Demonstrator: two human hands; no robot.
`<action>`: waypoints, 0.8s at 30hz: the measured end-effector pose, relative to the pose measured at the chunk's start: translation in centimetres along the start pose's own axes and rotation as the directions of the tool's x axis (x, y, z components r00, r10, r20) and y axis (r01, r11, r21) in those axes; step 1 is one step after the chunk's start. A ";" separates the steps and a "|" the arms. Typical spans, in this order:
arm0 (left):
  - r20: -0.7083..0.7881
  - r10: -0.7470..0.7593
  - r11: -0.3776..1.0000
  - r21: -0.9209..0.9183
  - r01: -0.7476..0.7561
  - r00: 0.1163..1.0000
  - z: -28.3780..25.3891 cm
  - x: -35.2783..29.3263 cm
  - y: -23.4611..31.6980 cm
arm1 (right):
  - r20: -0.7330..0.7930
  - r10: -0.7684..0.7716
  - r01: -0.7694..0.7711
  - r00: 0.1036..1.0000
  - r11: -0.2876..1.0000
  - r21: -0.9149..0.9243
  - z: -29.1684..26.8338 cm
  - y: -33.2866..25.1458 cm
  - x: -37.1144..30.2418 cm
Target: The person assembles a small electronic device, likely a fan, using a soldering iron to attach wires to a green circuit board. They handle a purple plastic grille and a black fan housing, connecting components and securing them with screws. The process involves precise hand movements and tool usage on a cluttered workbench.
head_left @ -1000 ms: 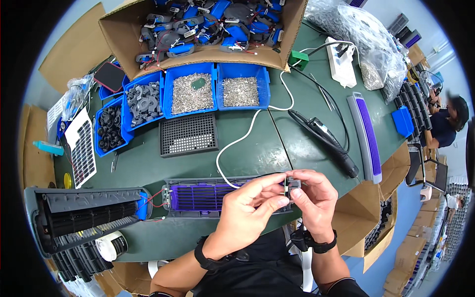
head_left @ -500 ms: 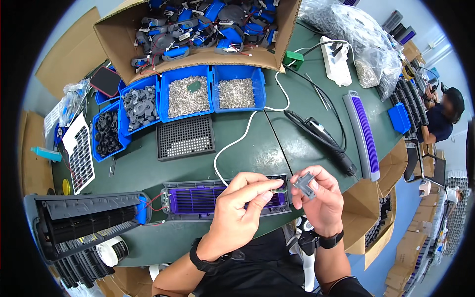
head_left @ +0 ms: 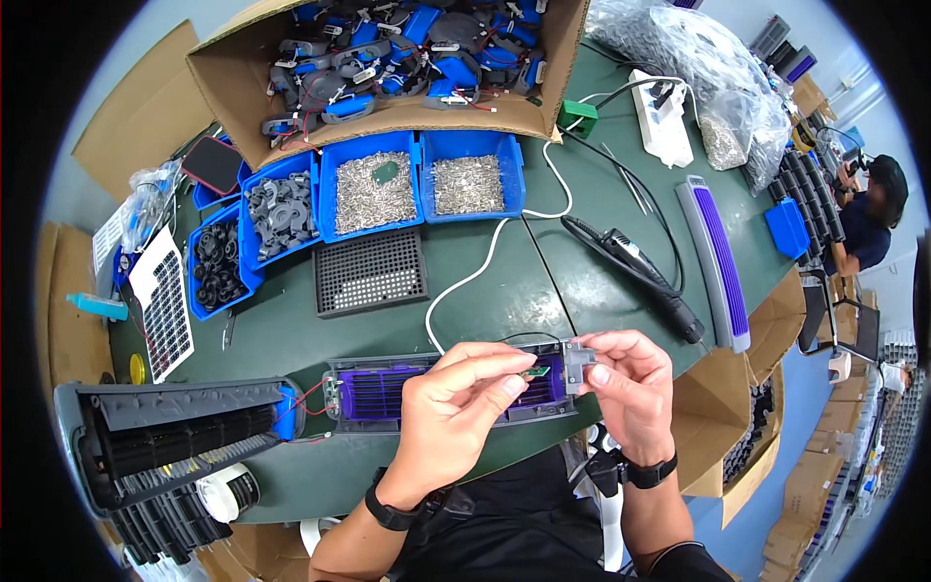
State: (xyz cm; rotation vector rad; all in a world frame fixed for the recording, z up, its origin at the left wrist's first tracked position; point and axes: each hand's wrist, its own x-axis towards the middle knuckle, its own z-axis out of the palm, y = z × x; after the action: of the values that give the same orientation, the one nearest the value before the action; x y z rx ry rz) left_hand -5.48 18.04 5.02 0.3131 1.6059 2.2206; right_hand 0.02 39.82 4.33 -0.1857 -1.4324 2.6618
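A small green circuit board (head_left: 537,371) is pinched between the thumb and fingers of my left hand (head_left: 451,403). My right hand (head_left: 630,393) grips a grey plastic bracket (head_left: 574,367) at the right end of a long grey housing (head_left: 354,425) with a purple slatted grille (head_left: 373,393). Whether the bracket touches the housing, I cannot tell. My left hand covers the middle of the grille. Red wires (head_left: 312,403) run from the housing's left end to a blue battery pack (head_left: 286,412) in an opened dark housing (head_left: 179,417).
Blue bins of metal screws (head_left: 373,194) and grey plastic parts (head_left: 279,209) stand behind a black perforated tray (head_left: 370,272). A large carton (head_left: 228,107) holds blue battery parts. On the right lie an electric screwdriver (head_left: 640,267) and a purple-grey unit (head_left: 716,267). A co-worker (head_left: 868,218) sits far right.
The grey bracket has turned in my right hand and shifted left, toward the housing's right end. My left hand has drawn slightly left with the circuit board, which now shows more.
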 end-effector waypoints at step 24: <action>-0.009 -0.107 0.989 -0.105 0.105 0.994 -0.9 -0.2 1.5 | 0.018 -0.217 0.208 0.976 0.905 -0.370 3.1 1.3 -2.2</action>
State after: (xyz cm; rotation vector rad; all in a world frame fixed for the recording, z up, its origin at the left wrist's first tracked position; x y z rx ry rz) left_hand -5.92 16.74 6.19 0.1786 1.4723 2.2206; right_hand 1.61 36.21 5.02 -0.0848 -1.8218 2.1920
